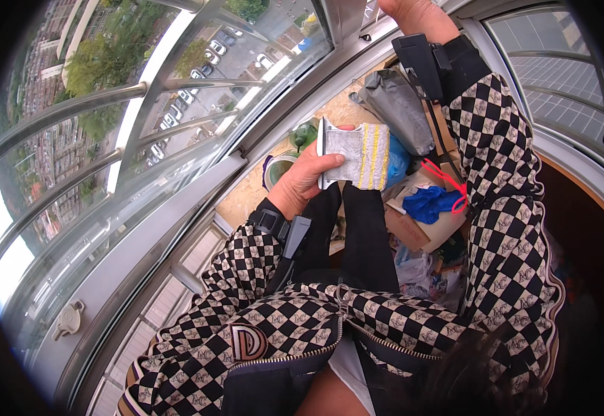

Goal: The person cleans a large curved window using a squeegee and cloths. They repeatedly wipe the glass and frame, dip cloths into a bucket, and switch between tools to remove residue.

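Note:
In my left hand [307,169] is a flat window-cleaning head, with my thumb lying across its grey face. A white cloth pad with yellow stripes [373,156] covers its right end, and a dark straight edge [322,151] runs along its left end. It is held up over my legs, above the cluttered floor. My right hand [421,18] reaches up to the white window frame at the top of the view. Its fingers are cut off by the picture's rim, so I cannot see whether they grip anything.
To the left are a glass pane with metal railings [99,96] and a window handle [69,318]. Below lie a grey bag [398,109], a cardboard box [411,229] with blue crumpled plastic [429,203], red string [447,179], a round tub [279,169] and plastic bags [413,273].

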`<state>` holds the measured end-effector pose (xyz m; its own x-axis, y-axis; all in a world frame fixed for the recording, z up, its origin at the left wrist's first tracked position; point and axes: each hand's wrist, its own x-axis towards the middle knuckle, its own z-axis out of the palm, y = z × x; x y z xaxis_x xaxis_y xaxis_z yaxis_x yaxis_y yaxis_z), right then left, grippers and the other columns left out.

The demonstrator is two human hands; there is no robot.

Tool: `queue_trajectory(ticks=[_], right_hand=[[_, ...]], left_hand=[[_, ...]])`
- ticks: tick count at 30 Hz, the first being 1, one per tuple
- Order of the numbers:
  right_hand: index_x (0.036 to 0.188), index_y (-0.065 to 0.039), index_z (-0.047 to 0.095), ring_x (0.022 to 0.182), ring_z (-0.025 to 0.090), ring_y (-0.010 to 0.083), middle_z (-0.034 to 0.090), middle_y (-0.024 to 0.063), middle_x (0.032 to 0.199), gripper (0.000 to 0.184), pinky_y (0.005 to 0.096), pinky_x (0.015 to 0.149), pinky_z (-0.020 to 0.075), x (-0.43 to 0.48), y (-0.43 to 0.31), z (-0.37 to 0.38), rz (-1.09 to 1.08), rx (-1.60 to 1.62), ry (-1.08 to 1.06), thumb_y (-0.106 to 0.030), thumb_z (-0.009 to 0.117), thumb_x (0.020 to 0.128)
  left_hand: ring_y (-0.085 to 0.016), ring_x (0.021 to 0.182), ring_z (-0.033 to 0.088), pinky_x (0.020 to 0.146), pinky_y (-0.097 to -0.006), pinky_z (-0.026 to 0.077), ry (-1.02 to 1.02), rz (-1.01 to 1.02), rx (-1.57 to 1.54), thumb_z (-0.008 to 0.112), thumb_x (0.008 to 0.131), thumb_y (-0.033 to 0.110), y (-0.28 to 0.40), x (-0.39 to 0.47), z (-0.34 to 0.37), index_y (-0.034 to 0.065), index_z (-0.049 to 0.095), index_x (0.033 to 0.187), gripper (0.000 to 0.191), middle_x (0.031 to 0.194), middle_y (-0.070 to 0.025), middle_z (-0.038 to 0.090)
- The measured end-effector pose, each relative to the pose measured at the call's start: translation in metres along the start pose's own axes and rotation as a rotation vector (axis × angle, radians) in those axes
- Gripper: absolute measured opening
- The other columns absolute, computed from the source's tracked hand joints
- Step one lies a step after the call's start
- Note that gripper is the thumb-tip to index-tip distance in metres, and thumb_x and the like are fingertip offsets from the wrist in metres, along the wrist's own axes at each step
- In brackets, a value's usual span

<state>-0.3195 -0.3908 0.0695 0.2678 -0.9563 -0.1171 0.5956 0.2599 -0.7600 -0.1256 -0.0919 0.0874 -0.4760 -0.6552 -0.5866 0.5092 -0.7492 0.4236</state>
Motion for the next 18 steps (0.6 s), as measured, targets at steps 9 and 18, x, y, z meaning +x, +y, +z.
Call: queue_trajectory(ticks=[9,18], right_hand=[[0.124,0.001,0.055,0.113,0.059,0.0226,0.061,0.0102,0.124,0.031,0.0334,0.098,0.0467,0.005,-0.014,0.008,-0.115,-0.049,0.067,-0.015,0.043,0.100],[0.112,-0.001,0.060,0.106,0.061,0.0229,0.065,0.0103,0.113,0.021,0.0356,0.097,0.0470,0.026,-0.035,-0.020,-0.320,0.107,0.175,-0.011,0.049,0.097]], left_hand=[[-0.023,0.111,0.062,0.099,-0.0348,0.048,0.027,-0.056,-0.034,0.070,0.084,0.017,-0.006,-0.008,-0.008,0.0030,0.049,0.135,0.057,0.125,-0.0128,0.061],[-0.023,0.110,0.063,0.098,-0.0350,0.049,-0.002,-0.090,-0.041,0.063,0.090,0.020,-0.007,-0.011,-0.016,0.0033,0.050,0.135,0.050,0.124,-0.0136,0.061]])
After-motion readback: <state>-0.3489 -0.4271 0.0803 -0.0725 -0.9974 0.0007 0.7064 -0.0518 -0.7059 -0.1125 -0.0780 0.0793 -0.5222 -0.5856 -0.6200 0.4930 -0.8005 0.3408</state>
